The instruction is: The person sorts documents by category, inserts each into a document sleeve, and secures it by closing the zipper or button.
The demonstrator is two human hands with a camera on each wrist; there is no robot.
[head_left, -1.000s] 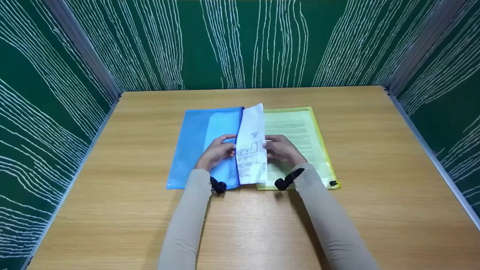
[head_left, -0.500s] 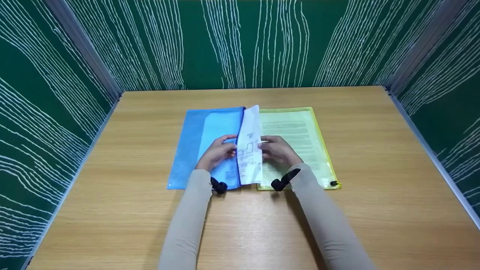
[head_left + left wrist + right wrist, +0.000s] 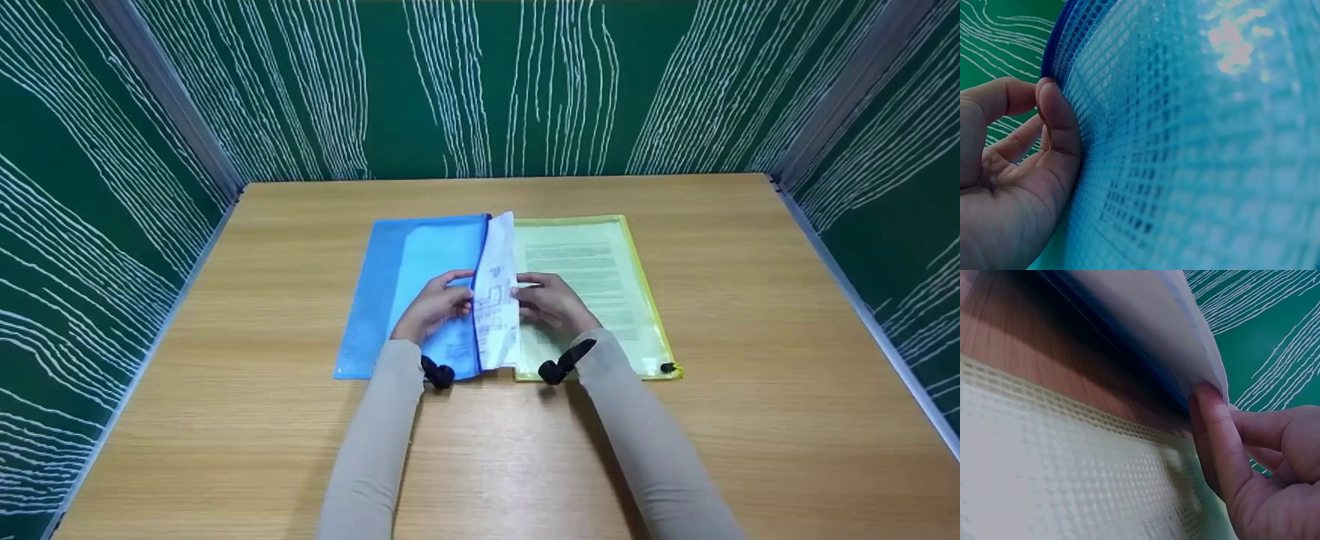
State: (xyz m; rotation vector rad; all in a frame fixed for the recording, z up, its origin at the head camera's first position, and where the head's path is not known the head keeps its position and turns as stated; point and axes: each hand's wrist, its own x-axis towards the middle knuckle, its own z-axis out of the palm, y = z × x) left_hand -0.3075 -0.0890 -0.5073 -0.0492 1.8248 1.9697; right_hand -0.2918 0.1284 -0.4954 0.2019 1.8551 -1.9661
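Note:
A blue mesh document pouch lies left of centre, its right edge raised. My left hand pinches that dark blue edge between thumb and fingers, as the left wrist view also shows. White printed paper sticks out of the pouch's right side; the rest shows paler through the mesh. My right hand pinches the paper's right edge; in the right wrist view the paper bends up from the fingers. Under the right hand lies a yellow mesh pouch with a printed sheet inside.
Both pouches lie on a wooden table. A black zip end sits at the yellow pouch's near right corner. Green walls with white lines stand behind and at both sides.
My right hand has moved left with the paper, which has slid further into the blue pouch, so a narrower strip shows. The left hand has stayed at the pouch's edge.

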